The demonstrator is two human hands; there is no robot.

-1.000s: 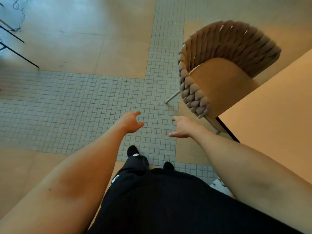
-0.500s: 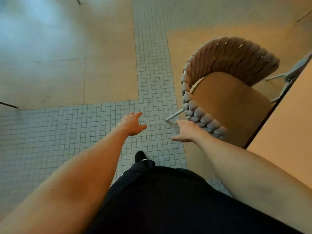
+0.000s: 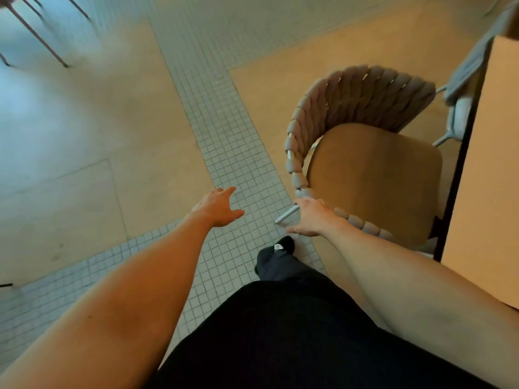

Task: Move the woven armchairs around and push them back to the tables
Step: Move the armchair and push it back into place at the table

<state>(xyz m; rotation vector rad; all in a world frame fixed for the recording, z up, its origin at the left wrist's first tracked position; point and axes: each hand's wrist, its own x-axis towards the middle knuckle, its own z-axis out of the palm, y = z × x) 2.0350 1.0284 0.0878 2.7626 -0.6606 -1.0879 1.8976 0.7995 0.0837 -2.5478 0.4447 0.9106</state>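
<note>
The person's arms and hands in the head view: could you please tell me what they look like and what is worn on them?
Both forearms are bare as far as the frame shows, with no sleeve in view. The left hand and the right hand wear no gloves, and no watch, bracelet or ring can be seen on the wrists or fingers. Below them the person wears black clothing.

No legible text, label, brand, number or sign appears on any surface in this view — neither on furniture nor on flooring. A small pale mark sits on the black shoe [image 3: 284, 244] at the leading foot — too small and blurred to be read.
</note>
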